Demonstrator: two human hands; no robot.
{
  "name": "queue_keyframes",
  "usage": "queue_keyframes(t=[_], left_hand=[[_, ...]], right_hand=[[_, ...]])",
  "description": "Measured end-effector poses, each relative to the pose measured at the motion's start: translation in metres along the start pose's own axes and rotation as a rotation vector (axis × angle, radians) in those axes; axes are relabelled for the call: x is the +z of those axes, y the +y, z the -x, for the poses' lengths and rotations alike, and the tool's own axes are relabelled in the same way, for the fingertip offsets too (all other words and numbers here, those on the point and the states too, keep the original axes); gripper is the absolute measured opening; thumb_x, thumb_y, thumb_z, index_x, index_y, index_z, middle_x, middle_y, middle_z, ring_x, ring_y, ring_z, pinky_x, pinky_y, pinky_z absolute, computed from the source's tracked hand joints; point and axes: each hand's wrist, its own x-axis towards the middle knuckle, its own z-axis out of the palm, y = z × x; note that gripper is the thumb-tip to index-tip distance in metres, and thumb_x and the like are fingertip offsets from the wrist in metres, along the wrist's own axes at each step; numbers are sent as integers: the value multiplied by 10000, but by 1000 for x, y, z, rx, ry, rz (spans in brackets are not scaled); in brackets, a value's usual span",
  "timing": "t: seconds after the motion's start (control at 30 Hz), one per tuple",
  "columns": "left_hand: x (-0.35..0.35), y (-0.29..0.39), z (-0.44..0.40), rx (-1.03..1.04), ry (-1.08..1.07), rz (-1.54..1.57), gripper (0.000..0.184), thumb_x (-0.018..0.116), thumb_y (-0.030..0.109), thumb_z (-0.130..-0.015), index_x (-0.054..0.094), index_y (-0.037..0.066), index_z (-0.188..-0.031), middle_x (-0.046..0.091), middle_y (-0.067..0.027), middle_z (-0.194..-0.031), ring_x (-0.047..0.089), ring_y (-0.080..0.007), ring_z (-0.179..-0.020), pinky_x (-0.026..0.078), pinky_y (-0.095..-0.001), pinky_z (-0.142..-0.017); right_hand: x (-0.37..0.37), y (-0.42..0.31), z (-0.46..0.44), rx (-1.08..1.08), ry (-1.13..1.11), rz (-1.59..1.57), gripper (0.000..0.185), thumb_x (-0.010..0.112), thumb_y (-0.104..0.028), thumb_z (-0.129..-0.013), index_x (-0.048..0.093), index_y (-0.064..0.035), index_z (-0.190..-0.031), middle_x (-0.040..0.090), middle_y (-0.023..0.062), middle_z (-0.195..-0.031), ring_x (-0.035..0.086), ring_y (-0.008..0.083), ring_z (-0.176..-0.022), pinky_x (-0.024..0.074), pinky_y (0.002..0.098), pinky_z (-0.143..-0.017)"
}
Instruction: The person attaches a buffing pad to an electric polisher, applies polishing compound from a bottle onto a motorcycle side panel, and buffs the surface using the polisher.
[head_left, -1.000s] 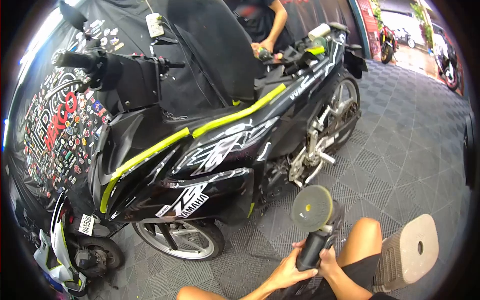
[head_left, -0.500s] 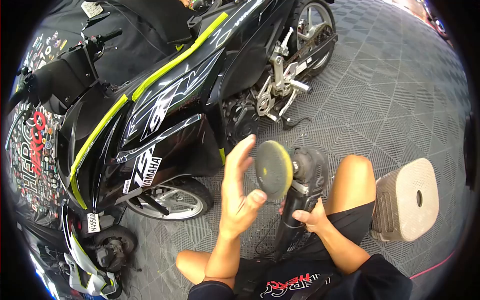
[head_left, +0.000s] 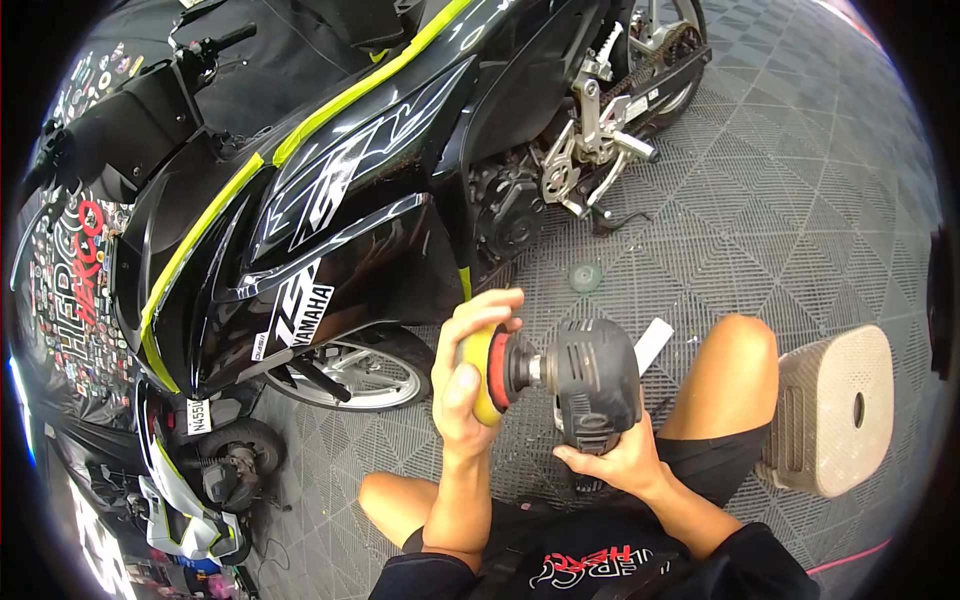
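- Left hand (head_left: 468,385) is curled around the yellow polishing pad (head_left: 484,374), thumb on the pad, fingers wrapped over the far edge.
- Right hand (head_left: 625,462) has a grip on the black polisher (head_left: 595,380) from the near right side, thumb along its casing.
- So yeah, the polisher is held up over the seated person's lap, between the knees, pad side facing left toward the bike.
- Big black Yamaha motorcycle (head_left: 370,190) takes up the far left, bright yellow-green tape (head_left: 205,235) along its upper panels. Front wheel (head_left: 370,375) is just left of the pad hand.
- Beige plastic stool (head_left: 850,410) sits right beside the knee on the right.
- White strip (head_left: 653,343) near the polisher, plus a round greenish thing (head_left: 584,277) farther off on the gray tile floor (head_left: 780,200); can't tell what it is.
- White-and-black scooter (head_left: 190,515), near left.
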Motion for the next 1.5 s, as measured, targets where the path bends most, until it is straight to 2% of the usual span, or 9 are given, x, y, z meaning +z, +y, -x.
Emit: queue_keyframes(t=[0.47, 0.63, 0.77, 0.8, 0.87, 0.97, 1.1, 1.33, 1.5], left_hand=[[-15, -1, 7, 83, -44, -338, 684, 497, 492, -868, 494, -37, -1302, 409, -224, -1413, 376, -356, -1330, 252, -439, -1108], [-18, -2, 9, 114, 35, -316, 906, 542, 636, -818, 330, -6, -1422, 299, -203, -1489, 316, -357, -1365, 234, -455, -1116], [-21, -42, 83, -564, -351, 224, 1109, 855, 285, -678, 139, 7, -1478, 215, -224, -1520, 204, -332, -1422, 182, -444, -1140], [-10, -41, 85, -325, -570, -187, 1033, 845, 272, -693, 204, -25, -1447, 340, -203, -1451, 348, -281, -1347, 265, -384, -1106], [-1, -57, 96, -704, -553, 69, 906, 832, 234, -706, 303, -48, -1385, 474, -158, -1309, 450, -219, -1224, 338, -337, -1048], [-4, -63, 100, -645, -341, 18, 835, 835, 283, -686, 396, -58, -1309, 555, -142, -1156, 521, -207, -1106, 407, -343, -968], [-39, -77, 98, -653, -285, -433, 842, 833, 295, -658, 413, -59, -1296, 583, -183, -1119, 570, -233, -1061, 439, -359, -933], [-66, -197, 178, -938, -332, -760, 809, 801, 300, -636, 439, 19, -1302, 643, -240, -1052, 650, -365, -958, 500, -423, -824], [-76, -243, 229, -1179, -324, -777, 757, 791, 322, -641, 468, 29, -1260, 621, -223, -1051, 617, -383, -986, 476, -444, -870]], right_hand=[[20, 0, -8, 190, -19, -327, 801, 878, -168, -618, 427, -6, -1260, 542, 47, -1113, 514, 150, -1023, 425, 314, -917], [19, 22, -14, 330, 69, -673, 597, 827, -127, -661, 471, 9, -1121, 644, 152, -832, 661, 258, -723, 569, 380, -694], [1, 10, -22, 330, 163, -771, 592, 777, -59, -705, 452, 1, -1196, 638, 145, -999, 651, 244, -869, 541, 397, -831], [0, 4, -25, 309, 197, -738, 613, 791, -87, -704, 450, 9, -1204, 636, 138, -1025, 638, 237, -914, 523, 393, -864], [-19, 4, -25, 336, 124, -393, 619, 807, -193, -735, 468, 17, -1210, 622, 127, -1065, 611, 207, -951, 501, 351, -862], [-81, -74, -59, -42, -229, 1028, 557, 829, -330, -671, 625, 17, -1055, 660, 210, -1013, 646, 335, -941, 505, 370, -834], [-167, -30, -99, -192, -5, 743, 314, 670, -72, -777, 609, 10, -1074, 659, 163, -1060, 649, 300, -972, 498, 388, -875], [-141, 216, -76, -140, -775, 1280, 717, 766, -82, -607, 516, -106, -1279, 512, 87, -1330, 410, 321, -1310, 370, 444, -1067], [-127, 288, -48, -271, -773, 1417, 514, 635, -129, -786, 527, -206, -1282, 516, 61, -1299, 418, 305, -1298, 318, 486, -1092]])
